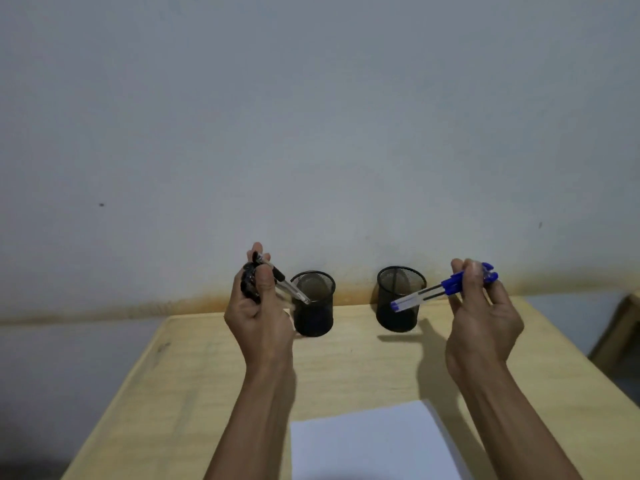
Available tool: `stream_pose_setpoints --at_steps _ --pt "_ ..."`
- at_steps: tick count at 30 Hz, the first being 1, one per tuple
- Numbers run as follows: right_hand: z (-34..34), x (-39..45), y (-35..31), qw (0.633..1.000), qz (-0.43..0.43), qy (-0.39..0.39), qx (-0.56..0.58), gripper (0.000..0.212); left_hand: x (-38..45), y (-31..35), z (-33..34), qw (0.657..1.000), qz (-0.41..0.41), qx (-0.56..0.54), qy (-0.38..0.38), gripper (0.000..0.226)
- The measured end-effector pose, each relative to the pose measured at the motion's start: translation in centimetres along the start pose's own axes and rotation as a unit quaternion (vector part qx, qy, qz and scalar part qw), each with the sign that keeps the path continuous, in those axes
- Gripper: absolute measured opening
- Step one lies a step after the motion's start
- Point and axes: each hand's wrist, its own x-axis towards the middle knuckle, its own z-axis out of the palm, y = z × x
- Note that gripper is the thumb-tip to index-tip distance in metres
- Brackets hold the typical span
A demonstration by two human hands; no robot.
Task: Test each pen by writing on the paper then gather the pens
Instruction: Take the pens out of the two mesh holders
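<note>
My left hand [258,306] is raised above the table, shut on a bunch of black-capped pens [277,278]; their clear barrels slant down to the right, over the rim of the left black mesh cup [315,306]. My right hand [481,313] is shut on a bunch of blue-capped pens [433,292], whose ends point left and down in front of the right mesh cup [398,303]. A white sheet of paper [374,445] lies on the table near me, between my forearms.
The light wooden table [194,375] stands against a pale wall, with both cups at its far edge. Part of another wooden piece [620,334] shows at the right edge. Grey floor lies on both sides of the table.
</note>
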Motion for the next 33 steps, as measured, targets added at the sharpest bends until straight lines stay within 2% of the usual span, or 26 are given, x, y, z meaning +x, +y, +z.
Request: stream_pose_setpoints --at_steps 3,6,9,12,14,16,18,20,21,23,25,26,29,33 --pt "-1.9 -2.2 2.3 0.997 0.040 0.009 -0.059 0.016 -2.4 0.4 -2.5 0.999 -0.029 0.016 0.003 0.026" --pt "-2.8 -3.6 3.4 0.993 0.080 0.024 -0.079 0.026 -4.4 0.0 -3.9 0.995 -0.098 0.033 0.007 0.014" --pt "-3.2 -3.9 4.2 0.986 0.103 0.053 -0.119 0.024 -4.8 -2.2 -4.7 0.986 -0.149 0.048 0.049 0.015" --pt "-3.8 -3.4 5.4 0.975 0.109 0.077 -0.176 0.034 -4.3 -4.8 -5.5 0.970 -0.218 0.059 0.084 0.022" --pt "-4.1 -3.2 5.7 0.964 0.129 0.092 -0.214 0.037 -4.1 -5.6 -5.8 0.962 -0.238 0.090 0.094 0.025" --pt "-4.4 -2.8 5.9 0.952 0.146 0.097 -0.251 0.038 -3.7 -6.3 -6.1 0.959 -0.242 0.124 0.081 0.020" --pt "-4.6 -2.6 6.0 0.941 0.146 0.098 -0.291 0.043 -3.4 -6.5 -6.3 0.949 -0.233 0.200 0.065 0.023" --pt "-4.7 -2.5 6.3 0.923 0.132 0.084 -0.350 0.055 -3.0 -7.1 -6.9 0.923 -0.204 0.323 0.044 0.045" --pt "-4.7 -2.4 6.4 0.911 0.131 0.081 -0.384 0.060 -2.9 -7.3 -7.2 0.897 -0.184 0.402 0.016 0.057" --pt "-4.7 -2.5 5.9 0.894 0.155 0.079 -0.413 0.061 -2.9 -7.5 -7.7 0.819 -0.159 0.550 -0.045 0.075" --pt "-4.8 -2.3 5.4 0.888 0.175 0.081 -0.417 0.064 -3.1 -7.4 -8.2 0.770 -0.166 0.612 -0.068 0.097" --pt "-4.9 -2.2 5.3 0.889 0.180 0.080 -0.414 0.067 -3.3 -7.1 -8.4 0.764 -0.171 0.618 -0.069 0.107" --pt "-5.2 -2.6 5.1 0.891 0.167 0.065 -0.417 0.072 -3.8 -6.9 -8.8 0.780 -0.158 0.601 -0.075 0.116" --pt "-6.1 -4.4 4.3 0.932 0.099 0.008 -0.348 0.065 -4.7 -5.7 -9.2 0.838 -0.095 0.530 -0.086 0.104"
